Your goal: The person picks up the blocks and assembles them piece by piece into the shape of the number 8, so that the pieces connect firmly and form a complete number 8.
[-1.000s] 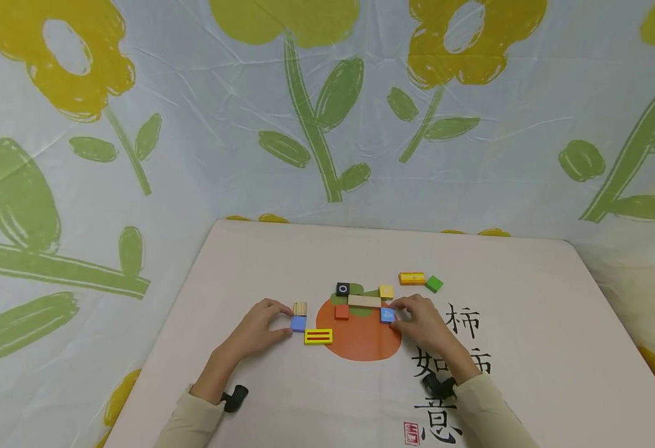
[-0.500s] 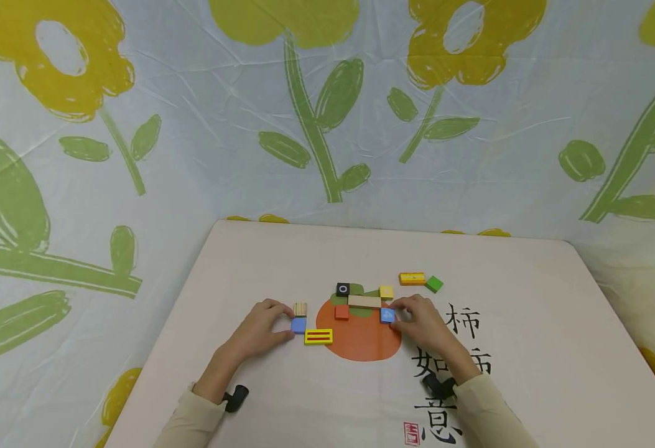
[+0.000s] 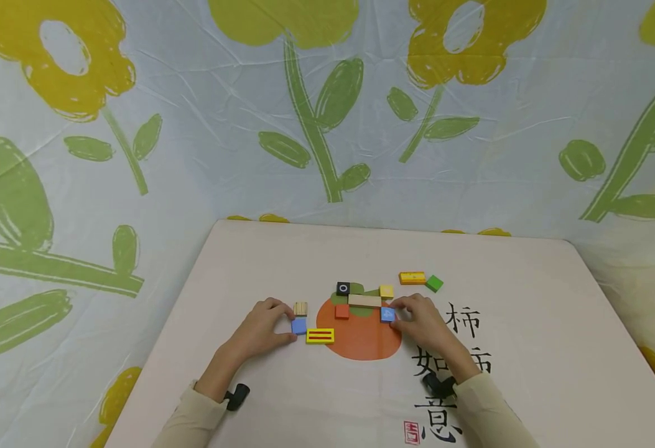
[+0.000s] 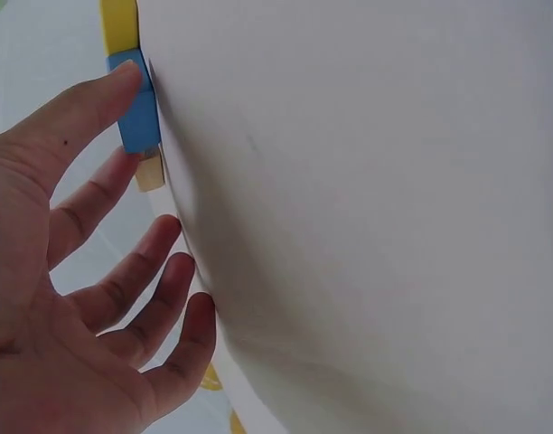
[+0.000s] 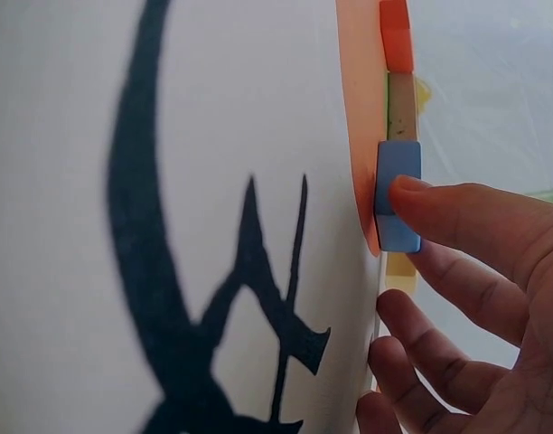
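Observation:
My left hand (image 3: pixel 260 328) pinches a plain blue block (image 3: pixel 299 326) between thumb and index finger; the left wrist view shows the thumb on that blue block (image 4: pixel 139 122). Just behind it lies a striped wooden block (image 3: pixel 301 309), and to its right a yellow block with red stripes (image 3: pixel 320 336). At the right edge of the printed orange fruit, my right hand (image 3: pixel 425 320) pinches a light blue block with a pale mark (image 3: pixel 387 314). In the right wrist view the thumb presses that light blue block (image 5: pixel 398 194), with the other fingers loosely bent.
Beside the right-hand block lies a long plain wooden block (image 3: pixel 364 301). Around it are a red block (image 3: pixel 341 312), a black block with a white ring (image 3: pixel 343 288) and a yellow square block (image 3: pixel 385 291). Farther back lie an orange-yellow block (image 3: pixel 412 278) and a green block (image 3: pixel 434 284).
My left hand has drawn the plain blue block slightly toward me and right, beside the striped yellow block, which has shifted a little right. The right hand has stayed in place.

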Motion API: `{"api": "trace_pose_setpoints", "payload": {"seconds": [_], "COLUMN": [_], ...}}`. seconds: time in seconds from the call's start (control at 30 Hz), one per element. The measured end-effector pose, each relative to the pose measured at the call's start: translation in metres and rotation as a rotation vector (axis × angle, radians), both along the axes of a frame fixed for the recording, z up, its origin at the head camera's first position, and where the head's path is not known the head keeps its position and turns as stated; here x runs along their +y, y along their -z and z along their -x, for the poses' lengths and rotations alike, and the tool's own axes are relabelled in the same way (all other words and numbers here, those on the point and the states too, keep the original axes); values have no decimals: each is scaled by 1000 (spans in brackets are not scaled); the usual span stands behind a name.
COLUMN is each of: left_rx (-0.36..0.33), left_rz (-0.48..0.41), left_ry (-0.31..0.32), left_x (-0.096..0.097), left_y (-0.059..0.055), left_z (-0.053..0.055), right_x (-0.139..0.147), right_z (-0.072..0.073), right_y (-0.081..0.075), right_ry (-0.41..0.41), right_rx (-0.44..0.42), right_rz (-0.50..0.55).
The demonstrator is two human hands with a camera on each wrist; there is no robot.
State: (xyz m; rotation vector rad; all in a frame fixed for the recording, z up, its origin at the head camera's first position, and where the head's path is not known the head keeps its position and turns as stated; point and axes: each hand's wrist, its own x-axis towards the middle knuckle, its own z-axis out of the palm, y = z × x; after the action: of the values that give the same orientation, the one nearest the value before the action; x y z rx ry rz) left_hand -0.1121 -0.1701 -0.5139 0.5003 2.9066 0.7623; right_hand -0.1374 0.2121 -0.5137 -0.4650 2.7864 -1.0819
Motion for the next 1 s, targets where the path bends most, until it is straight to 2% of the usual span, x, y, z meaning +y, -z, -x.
{"api": "trace_pose_setpoints", "payload": {"seconds": [0.3, 0.73, 0.87, 1.0], "left_rx": [32, 87, 86, 66], "left_rz": [33, -1, -48, -99], "left_ry": [9, -36, -59, -52], "left_x": [2, 9, 18, 34], "left_y": [2, -13, -17, -16], "left_z": [1, -6, -9, -12], "right_x": [0, -2, -2, -2], "right_z": [0, -1, -1, -2], "right_y": [-1, -1, -1, -1], "right_ry": [-3, 9, 15, 12], "right_rx": [10, 11, 3, 3], "right_rz": [-1, -19, -21, -22]}}
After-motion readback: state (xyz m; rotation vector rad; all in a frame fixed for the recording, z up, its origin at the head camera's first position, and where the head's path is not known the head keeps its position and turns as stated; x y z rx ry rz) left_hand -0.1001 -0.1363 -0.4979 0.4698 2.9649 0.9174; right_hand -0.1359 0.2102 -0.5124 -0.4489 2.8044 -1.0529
